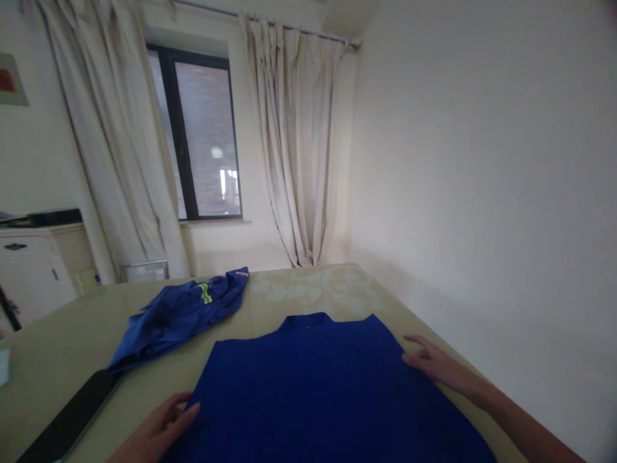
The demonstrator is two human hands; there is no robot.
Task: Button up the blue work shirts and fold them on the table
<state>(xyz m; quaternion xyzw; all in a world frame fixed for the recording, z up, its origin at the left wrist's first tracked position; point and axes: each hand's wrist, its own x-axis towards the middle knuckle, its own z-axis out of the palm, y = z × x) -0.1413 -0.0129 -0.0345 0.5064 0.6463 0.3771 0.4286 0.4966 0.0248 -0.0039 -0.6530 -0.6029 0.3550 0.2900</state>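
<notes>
A dark blue garment (308, 386) with a short collar lies spread flat, collar away from me, on the cloth-covered surface. At its left edge is my left hand (161, 424), thumb tip over the cloth and the other fingers bent but apart from the thumb. My right hand (436, 363) rests by the right edge near the shoulder. Its index finger points out past the fabric, and its thumb touches the garment; this hand is open. Farther back on the left lies a second blue garment (187, 315), crumpled, with a yellow-green reflective stripe.
A long black flat object (72, 418) lies at the left, partly under the crumpled garment. The surface (299, 286) has a pale leaf pattern and borders a white wall (491, 193) on the right. Behind are curtains (299, 141), a window (207, 135) and a white cabinet (33, 270).
</notes>
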